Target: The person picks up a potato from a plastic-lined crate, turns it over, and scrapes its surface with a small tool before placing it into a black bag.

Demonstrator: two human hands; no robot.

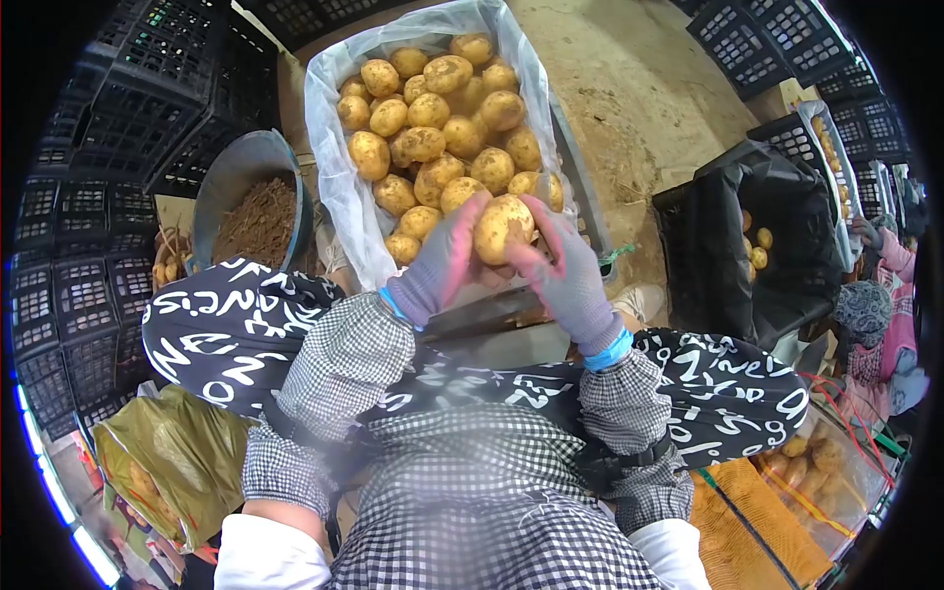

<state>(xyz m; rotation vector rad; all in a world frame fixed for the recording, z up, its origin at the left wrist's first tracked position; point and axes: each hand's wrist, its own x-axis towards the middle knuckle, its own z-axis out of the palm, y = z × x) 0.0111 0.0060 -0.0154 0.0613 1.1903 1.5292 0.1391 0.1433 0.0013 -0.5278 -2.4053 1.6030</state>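
Between my gloved hands is a single potato, yellow with dirt specks, held over the near edge of a crate. My left hand, in a grey glove with pink fingers, grips its left side. My right hand, gloved the same way, closes on it from the right with thumb and fingers. Beyond them stands the crate lined with a white plastic sheet, filled with many loose potatoes. The undersides of my fingers are partly hidden.
A blue-grey bucket of soil stands left of the crate. Stacked black crates line the left side. At right is a black-lined crate with several potatoes; another person is at the far right. A bag lies lower left.
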